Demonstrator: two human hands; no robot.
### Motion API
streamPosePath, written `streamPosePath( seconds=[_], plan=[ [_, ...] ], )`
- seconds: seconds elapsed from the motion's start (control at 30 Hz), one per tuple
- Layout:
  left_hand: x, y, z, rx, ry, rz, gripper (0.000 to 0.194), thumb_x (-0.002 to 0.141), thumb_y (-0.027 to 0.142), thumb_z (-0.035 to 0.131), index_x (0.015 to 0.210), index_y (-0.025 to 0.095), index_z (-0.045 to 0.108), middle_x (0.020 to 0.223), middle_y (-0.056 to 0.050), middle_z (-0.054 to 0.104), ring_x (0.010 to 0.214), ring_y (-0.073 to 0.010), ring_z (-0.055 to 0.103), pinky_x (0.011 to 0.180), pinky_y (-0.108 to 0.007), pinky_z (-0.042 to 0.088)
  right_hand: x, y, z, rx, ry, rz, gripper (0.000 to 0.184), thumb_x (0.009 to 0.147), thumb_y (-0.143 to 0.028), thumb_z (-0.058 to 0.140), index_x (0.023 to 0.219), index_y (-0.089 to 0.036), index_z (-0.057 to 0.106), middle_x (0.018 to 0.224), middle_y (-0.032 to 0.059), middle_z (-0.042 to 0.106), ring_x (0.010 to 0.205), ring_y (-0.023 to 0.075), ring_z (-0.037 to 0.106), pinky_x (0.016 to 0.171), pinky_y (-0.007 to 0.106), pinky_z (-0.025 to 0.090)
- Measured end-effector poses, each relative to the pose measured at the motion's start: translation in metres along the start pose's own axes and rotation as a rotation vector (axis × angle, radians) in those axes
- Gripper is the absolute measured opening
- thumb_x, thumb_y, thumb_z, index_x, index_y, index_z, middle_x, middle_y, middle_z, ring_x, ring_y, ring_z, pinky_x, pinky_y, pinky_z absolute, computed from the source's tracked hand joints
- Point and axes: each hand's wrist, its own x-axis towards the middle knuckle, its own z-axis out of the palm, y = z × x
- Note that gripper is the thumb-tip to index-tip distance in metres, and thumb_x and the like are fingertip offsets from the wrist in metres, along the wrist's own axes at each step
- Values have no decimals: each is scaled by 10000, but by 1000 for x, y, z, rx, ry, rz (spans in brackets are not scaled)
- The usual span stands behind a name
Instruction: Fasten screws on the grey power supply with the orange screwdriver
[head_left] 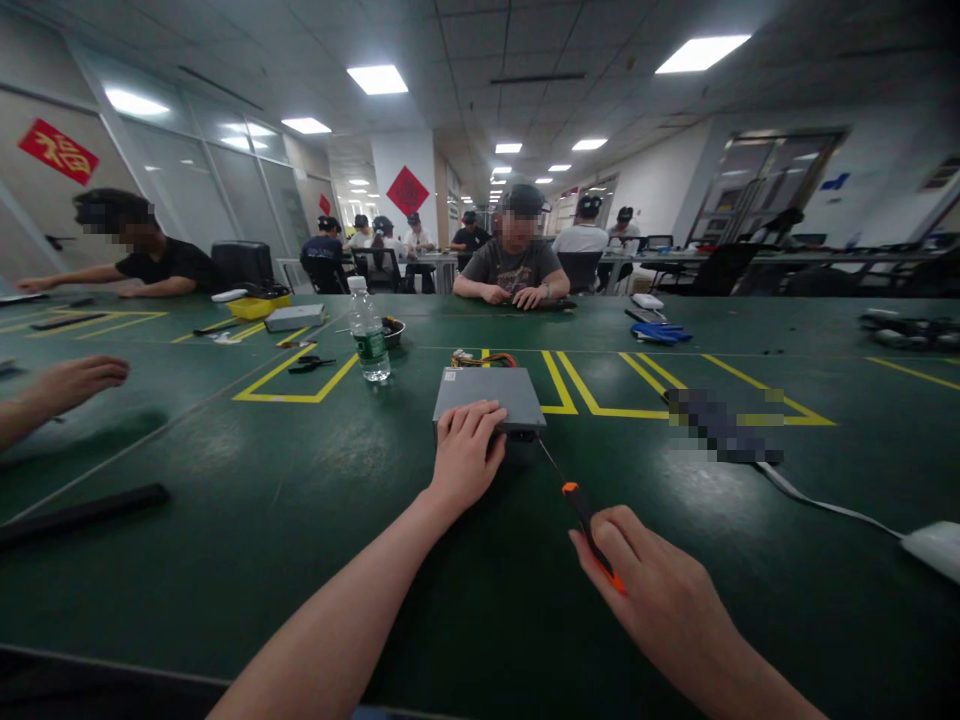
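A grey metal computer power supply (484,392) lies on the green table in front of me, its bundle of coloured cables (487,359) showing at the far side. My left hand (471,448) grips its near edge, with the fingers over the top face. In my right hand (652,565) is a black and orange screwdriver (577,505), held by the handle. Its thin shaft slants up to the left, and the tip meets the front right corner of the power supply. Whether the tip sits in a screw is too small to tell.
A water bottle (369,335) stands left of the power supply, before a small bowl (392,330). Black pliers (311,365) lie farther left. A blurred dark object (720,425) with a white cable is at right. Another person's hand (75,385) reaches in at left; a person sits opposite.
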Motion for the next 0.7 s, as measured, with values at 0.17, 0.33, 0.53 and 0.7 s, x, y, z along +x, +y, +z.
streamPosePath(
  seconds=[0.17, 0.33, 0.53, 0.7],
  plan=[
    [0, -1, 1, 43, 17, -7, 269, 847, 266, 502, 1113, 264, 540, 1257, -43, 518, 1205, -223, 409, 1013, -433, 262, 2, -17, 1, 96, 39, 334, 239, 938, -334, 319, 831, -199, 484, 627, 22, 583, 409, 144, 553, 362, 234, 357],
    [0, -2, -1, 65, 27, -23, 262, 838, 288, 517, 1096, 282, 560, 1239, -50, 521, 1205, -238, 410, 1028, -471, 227, 1, -25, 3, 423, 36, 731, 344, 804, -551, 508, 837, -210, 472, 629, 32, 633, 414, 194, 595, 372, 274, 420],
    [0, -2, -1, 29, 34, -29, 256, 836, 286, 520, 1089, 288, 560, 1202, -33, 556, 1144, -224, 452, 991, -445, 271, 2, -34, 11, 1062, -58, 1192, 382, 738, -531, 591, 834, -187, 456, 645, 33, 649, 378, 119, 510, 354, 227, 363],
    [1, -1, -1, -3, 51, -48, 268, 814, 276, 544, 1083, 275, 549, 1183, -30, 576, 1113, -226, 473, 968, -440, 290, 12, -35, 12, 1625, 5, 1463, 312, 701, -416, 660, 677, -163, 480, 636, 41, 618, 344, 36, 360, 298, 158, 226]
  ],
)
